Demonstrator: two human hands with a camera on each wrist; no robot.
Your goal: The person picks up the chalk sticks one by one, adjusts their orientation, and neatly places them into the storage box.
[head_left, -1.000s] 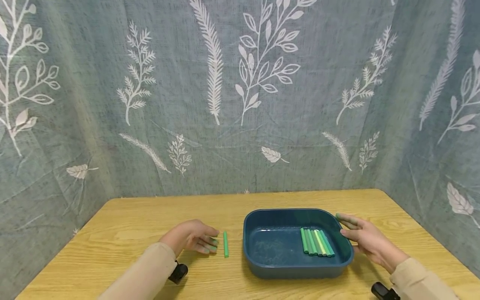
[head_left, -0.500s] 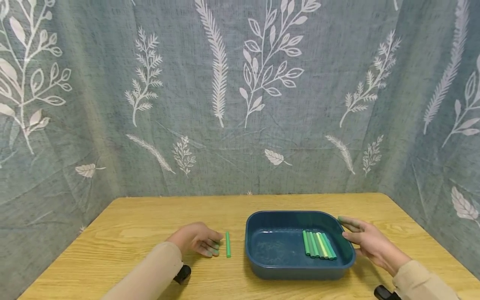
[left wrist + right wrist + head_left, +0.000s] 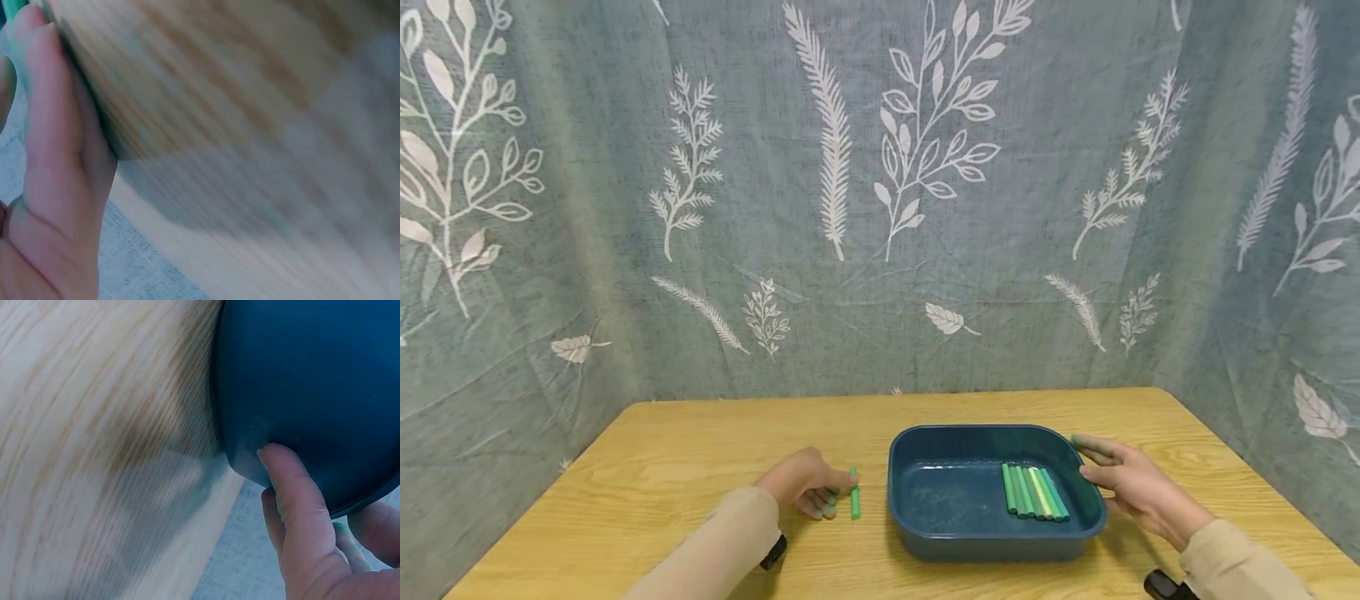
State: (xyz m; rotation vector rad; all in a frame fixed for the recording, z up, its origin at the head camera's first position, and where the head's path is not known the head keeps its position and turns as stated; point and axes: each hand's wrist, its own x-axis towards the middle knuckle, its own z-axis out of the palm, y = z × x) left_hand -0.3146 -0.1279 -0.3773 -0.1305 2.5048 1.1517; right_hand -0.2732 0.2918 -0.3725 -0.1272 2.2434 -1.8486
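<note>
A green chalk stick [image 3: 854,503] lies on the wooden table left of a dark blue tray [image 3: 955,533]. My left hand [image 3: 808,482] is beside it, one fingertip overlapping its far end in the head view. In the left wrist view, the left fingers [image 3: 53,119] are nearly straight, with a bit of green at their tips and the thumb apart. My right hand [image 3: 1138,487] holds the tray's right end, thumb at the rim and other fingers against the outside wall [image 3: 312,381]. Several green and yellow chalk sticks [image 3: 1033,492] lie side by side in the tray. Green smudges mark the fingertips.
A grey-green curtain [image 3: 820,317] with white leaf prints hangs behind and on both sides of the table [image 3: 700,442]. The tray's rim stands between the loose stick and the row inside. A small black device sits at each wrist.
My left hand has moved right to the loose chalk stick, its fingertip now over the far end. The right hand stays at the tray; the whole head view has shifted slightly.
</note>
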